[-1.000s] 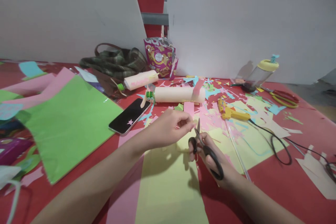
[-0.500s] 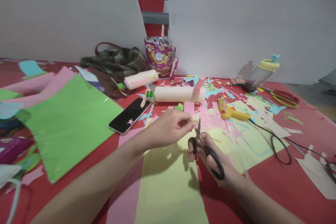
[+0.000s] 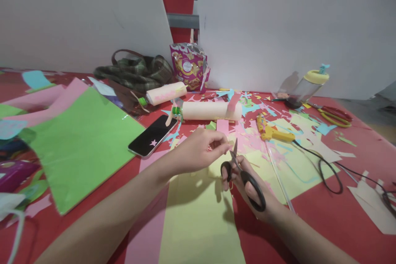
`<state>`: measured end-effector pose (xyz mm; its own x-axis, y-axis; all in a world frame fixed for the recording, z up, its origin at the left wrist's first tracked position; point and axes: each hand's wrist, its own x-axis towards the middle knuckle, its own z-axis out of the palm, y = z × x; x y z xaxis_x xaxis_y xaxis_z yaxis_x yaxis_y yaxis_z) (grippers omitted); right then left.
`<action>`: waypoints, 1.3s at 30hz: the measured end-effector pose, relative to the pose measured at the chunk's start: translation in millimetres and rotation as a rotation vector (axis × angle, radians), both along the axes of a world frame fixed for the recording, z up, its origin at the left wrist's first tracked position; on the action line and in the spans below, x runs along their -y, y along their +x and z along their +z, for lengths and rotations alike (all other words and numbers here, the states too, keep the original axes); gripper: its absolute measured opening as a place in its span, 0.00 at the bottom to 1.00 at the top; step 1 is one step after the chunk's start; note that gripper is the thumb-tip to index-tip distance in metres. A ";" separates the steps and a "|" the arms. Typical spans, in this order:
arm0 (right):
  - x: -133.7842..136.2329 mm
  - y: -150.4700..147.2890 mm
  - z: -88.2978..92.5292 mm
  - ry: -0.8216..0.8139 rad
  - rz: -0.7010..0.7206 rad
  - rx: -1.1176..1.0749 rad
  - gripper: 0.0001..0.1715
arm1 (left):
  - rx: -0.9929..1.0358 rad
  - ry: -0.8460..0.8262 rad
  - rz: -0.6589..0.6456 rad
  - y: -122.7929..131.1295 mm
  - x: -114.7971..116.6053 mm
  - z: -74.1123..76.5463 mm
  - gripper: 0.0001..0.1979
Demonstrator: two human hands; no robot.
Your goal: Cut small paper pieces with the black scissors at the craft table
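My right hand (image 3: 256,192) grips black-handled scissors (image 3: 235,160), with fingers through the loops. Their blades stand apart and point up and away from me. Just left of the blades, my left hand (image 3: 206,148) is closed in a pinch, thumb against forefinger. Whatever is between those fingertips is too small to make out. Below both hands lies a yellow paper sheet (image 3: 198,222), partly over a pink sheet (image 3: 144,231). A pink paper star (image 3: 153,143) rests on the phone (image 3: 151,137) to the left.
Behind my hands lies a cream paper-wrapped bottle (image 3: 206,111), with a smaller wrapped bottle (image 3: 165,94) beyond. Paper scraps surround a yellow glue gun (image 3: 272,132) and its cord. Green sheets (image 3: 83,144) cover the left side. Red-and-yellow scissors (image 3: 335,116) lie far right.
The scissor blades are spread slightly wider, and my right hand has shifted a little. My left hand keeps its pinch in nearly the same place.
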<state>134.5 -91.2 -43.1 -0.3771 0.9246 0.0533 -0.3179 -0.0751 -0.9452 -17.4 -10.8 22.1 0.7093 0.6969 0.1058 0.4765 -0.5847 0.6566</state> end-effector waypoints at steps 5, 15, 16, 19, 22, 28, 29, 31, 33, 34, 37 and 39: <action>0.1 0.1 0.3 -0.004 0.008 0.004 0.21 | -0.012 0.001 -0.006 -0.1 0.1 0.0 0.15; -0.5 0.0 -3.3 -0.047 -0.002 -0.022 0.21 | -0.020 0.038 -0.009 -0.7 0.0 0.2 0.15; -0.7 0.0 -3.3 -0.052 -0.001 -0.035 0.21 | -0.021 0.039 -0.007 -0.7 0.2 0.5 0.16; -1.1 0.0 -2.9 -0.069 0.000 -0.049 0.21 | -0.027 0.041 -0.004 -1.0 0.5 1.0 0.16; -1.1 0.0 -2.7 -0.078 -0.001 -0.044 0.21 | -0.028 0.046 0.001 -1.3 -0.1 0.8 0.16; -1.0 -0.1 -2.4 -0.078 0.012 -0.024 0.22 | -0.031 0.043 0.007 -2.1 -0.8 1.0 0.15; -0.9 -0.2 -2.0 -0.076 0.012 -0.022 0.22 | -0.034 0.041 0.007 -2.2 -0.9 1.2 0.15; -0.7 -0.8 -0.8 -0.072 0.009 -0.019 0.22 | -0.038 0.036 0.007 -2.4 -1.0 1.6 0.15; -0.6 -1.2 0.3 -0.063 0.009 -0.019 0.22 | -0.041 0.027 0.007 -2.8 -1.1 2.0 0.15; -0.6 -1.4 0.8 -0.059 0.012 -0.020 0.21 | -0.043 0.023 0.007 -3.0 -1.1 2.2 0.15; -1.1 -1.1 1.5 -0.053 0.025 -0.028 0.20 | -0.044 0.009 0.006 -3.3 -1.2 2.7 0.15; -1.5 -0.7 0.8 -0.059 0.032 -0.035 0.19 | -0.042 0.002 0.006 -3.3 -1.3 2.9 0.15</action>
